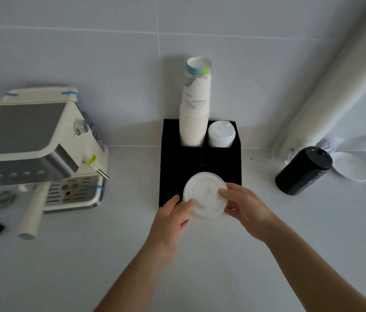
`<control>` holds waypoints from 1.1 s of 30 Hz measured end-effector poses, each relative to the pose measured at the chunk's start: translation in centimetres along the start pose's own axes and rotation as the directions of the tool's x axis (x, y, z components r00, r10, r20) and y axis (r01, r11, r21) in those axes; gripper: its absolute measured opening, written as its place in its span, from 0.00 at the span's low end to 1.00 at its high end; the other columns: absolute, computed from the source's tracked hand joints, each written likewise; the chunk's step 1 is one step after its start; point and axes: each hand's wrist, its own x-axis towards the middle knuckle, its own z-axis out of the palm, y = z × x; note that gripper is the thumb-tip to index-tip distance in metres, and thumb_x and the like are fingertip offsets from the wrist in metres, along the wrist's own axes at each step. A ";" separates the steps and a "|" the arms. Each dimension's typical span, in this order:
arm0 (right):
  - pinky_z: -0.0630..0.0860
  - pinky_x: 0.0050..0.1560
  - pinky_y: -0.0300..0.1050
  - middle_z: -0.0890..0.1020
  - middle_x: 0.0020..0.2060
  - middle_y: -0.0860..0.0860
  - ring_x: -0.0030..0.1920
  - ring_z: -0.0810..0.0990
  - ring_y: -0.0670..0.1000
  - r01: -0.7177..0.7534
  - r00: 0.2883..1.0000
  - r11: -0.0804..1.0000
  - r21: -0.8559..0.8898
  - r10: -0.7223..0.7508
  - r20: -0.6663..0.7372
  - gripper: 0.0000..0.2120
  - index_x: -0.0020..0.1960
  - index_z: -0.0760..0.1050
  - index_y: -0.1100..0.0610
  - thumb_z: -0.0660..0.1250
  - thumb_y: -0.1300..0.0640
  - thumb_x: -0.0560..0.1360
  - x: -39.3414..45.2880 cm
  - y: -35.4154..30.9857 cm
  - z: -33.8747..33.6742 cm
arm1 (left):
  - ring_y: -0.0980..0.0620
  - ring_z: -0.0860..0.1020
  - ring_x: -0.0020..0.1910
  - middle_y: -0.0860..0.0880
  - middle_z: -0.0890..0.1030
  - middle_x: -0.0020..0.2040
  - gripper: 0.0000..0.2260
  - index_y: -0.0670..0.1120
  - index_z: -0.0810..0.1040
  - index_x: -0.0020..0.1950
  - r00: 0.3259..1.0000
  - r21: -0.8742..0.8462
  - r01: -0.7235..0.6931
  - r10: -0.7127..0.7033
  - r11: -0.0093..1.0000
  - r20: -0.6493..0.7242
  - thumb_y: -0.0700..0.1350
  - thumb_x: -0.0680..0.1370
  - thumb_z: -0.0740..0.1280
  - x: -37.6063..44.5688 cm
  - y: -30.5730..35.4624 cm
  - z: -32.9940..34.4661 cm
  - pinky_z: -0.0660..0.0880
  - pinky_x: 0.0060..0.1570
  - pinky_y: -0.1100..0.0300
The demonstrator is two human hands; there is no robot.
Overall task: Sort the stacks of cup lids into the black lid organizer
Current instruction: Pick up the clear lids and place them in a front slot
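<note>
Both hands meet on a stack of clear lids (204, 194): my left hand (173, 218) cups its near-left edge with thumb and fingers curled against the rim, and my right hand (244, 203) presses fingertips onto its right side, so the round, translucent plastic discs are gripped between the two. I hold the stack over the front edge of the black lid organizer (218, 167), a matte, boxy, stepped block whose low front tier lies partly hidden beneath the lids. In its raised back tier, the left well carries a tall, slightly leaning column of white paper cups (194, 111), the uppermost printed with a blue and green band; the right well holds domed white sip lids (221, 134) with a smooth moulded top. The organizer stands on a pale, smooth counter (87, 255) against a tiled wall (110, 52). Well to my left sits a cream and brushed-metal espresso machine (35, 149), strips of blue tape on its corners, its cream-handled portafilter (32, 212) jutting toward me. To my right, a stack of black lids (304, 171) in glossy wrap lies tilted on the counter, just beside a white saucer (353, 168) and a pale wrapped pipe (326, 91).
</note>
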 end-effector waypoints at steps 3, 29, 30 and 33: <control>0.79 0.58 0.48 0.86 0.54 0.57 0.53 0.85 0.54 -0.010 1.000 0.999 -0.032 0.011 0.017 0.12 0.59 0.81 0.57 0.65 0.62 0.77 1.3 -0.3 1.9 | 0.53 0.76 0.65 0.50 0.79 0.66 0.42 0.46 0.68 0.74 1.000 -0.066 0.014 -0.014 0.998 -0.007 0.56 0.63 0.77 0.2 0.2 -1.7 0.70 0.69 0.52; 0.76 0.63 0.46 0.82 0.60 0.55 0.62 0.80 0.53 -0.197 0.937 0.878 -0.436 0.299 0.181 0.17 0.65 0.77 0.56 0.68 0.58 0.77 15.0 -4.0 5.1 | 0.54 0.73 0.61 0.53 0.79 0.56 0.16 0.50 0.77 0.62 0.960 -0.251 0.207 -0.246 0.946 -0.134 0.48 0.76 0.71 8.4 -1.0 -2.8 0.67 0.70 0.55; 0.76 0.63 0.47 0.82 0.60 0.55 0.62 0.80 0.53 -0.206 0.934 0.873 -0.441 0.311 0.179 0.17 0.65 0.77 0.56 0.68 0.57 0.76 15.4 -3.8 5.2 | 0.54 0.74 0.61 0.54 0.80 0.55 0.13 0.50 0.78 0.60 0.957 -0.259 0.213 -0.255 0.942 -0.140 0.48 0.76 0.70 8.7 -1.1 -2.8 0.67 0.69 0.56; 0.76 0.60 0.45 0.82 0.60 0.54 0.62 0.80 0.54 -0.232 0.932 0.865 -0.445 0.329 0.152 0.17 0.64 0.77 0.54 0.68 0.57 0.75 16.0 -3.5 5.2 | 0.54 0.75 0.58 0.50 0.79 0.61 0.23 0.47 0.75 0.68 0.950 -0.263 0.227 -0.273 0.938 -0.153 0.50 0.74 0.72 9.1 -1.1 -2.9 0.68 0.68 0.56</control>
